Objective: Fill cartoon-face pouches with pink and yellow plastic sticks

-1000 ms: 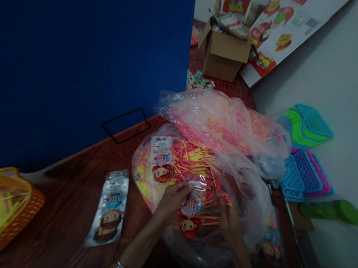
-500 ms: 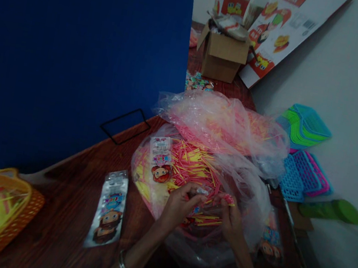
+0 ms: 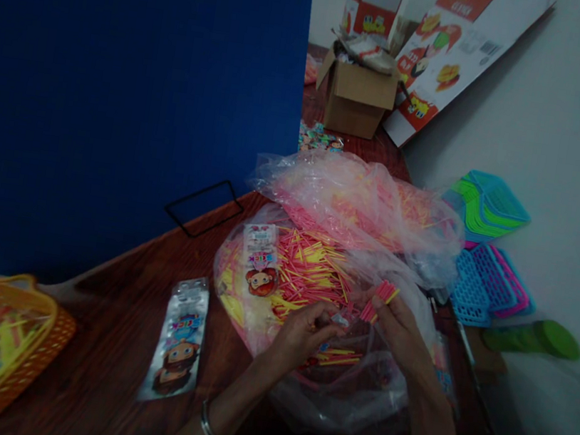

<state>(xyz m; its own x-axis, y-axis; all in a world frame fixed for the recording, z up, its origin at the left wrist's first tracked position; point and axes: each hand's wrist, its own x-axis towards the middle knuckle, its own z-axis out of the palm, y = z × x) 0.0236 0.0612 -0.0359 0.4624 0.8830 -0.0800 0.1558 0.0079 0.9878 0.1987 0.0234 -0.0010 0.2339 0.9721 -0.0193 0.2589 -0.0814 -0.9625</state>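
Note:
In my right hand (image 3: 400, 326) is a small bundle of pink and yellow sticks (image 3: 380, 299), gripped near its lower end and tilted up to the right. My left hand (image 3: 305, 329) pinches the edge of a small printed pouch (image 3: 340, 320), mostly hidden by the fingers and hanging over the sticks. Both hands are above an open clear plastic bag (image 3: 378, 395) full of loose pink and yellow sticks (image 3: 309, 271). On the bag's left side lies a flat printed pouch (image 3: 261, 260). Another stack of printed pouches (image 3: 178, 346) rests on the table left of my left forearm.
A second bulging bag of sticks (image 3: 357, 198) lies behind. At left are an orange basket (image 3: 61, 329) and a blue panel (image 3: 132, 109) with a black wire frame (image 3: 205, 207). Plastic baskets (image 3: 490, 210), a green container (image 3: 537, 339) and a cardboard box (image 3: 361, 94) stand right and behind.
My right hand has moved right and up, away from my left hand, and the stick bundle now shows more fully. My left hand has shifted slightly right with the pouch.

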